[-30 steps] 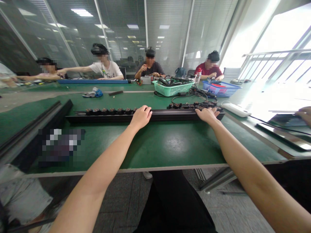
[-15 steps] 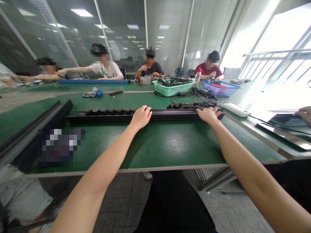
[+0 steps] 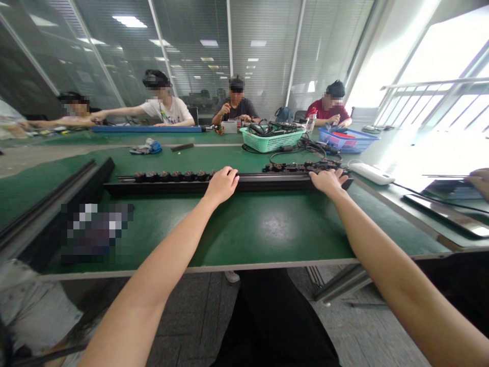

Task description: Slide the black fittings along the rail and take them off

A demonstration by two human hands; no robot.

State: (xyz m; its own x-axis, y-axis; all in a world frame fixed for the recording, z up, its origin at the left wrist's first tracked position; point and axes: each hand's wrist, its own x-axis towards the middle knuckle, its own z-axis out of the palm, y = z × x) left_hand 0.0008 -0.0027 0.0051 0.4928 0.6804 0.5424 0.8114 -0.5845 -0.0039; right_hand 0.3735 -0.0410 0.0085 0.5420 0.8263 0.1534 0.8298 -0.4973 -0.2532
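Observation:
A long black metal rail (image 3: 275, 184) lies crosswise on the green table in front of me. My left hand (image 3: 222, 184) is closed over its middle, the fingers bent across the top edge. Near its right end my right hand (image 3: 328, 181) grips it, thumb on the near side and fingers reaching over the far side. Along the rail's far side runs a row of small round black parts (image 3: 177, 176), partly hidden behind my left hand. More black parts (image 3: 290, 166) with cables sit behind the right half.
A second black rail (image 3: 69, 214) slants along the left. Behind stand a green basket (image 3: 271, 142) of cables and a blue basket (image 3: 347, 143). A white power strip (image 3: 371, 172) lies at right, a glove (image 3: 147, 147) at back left. Several people sit across the table.
My hands and the black rail hold their places. Across the table, the person in the middle has shifted a hand slightly.

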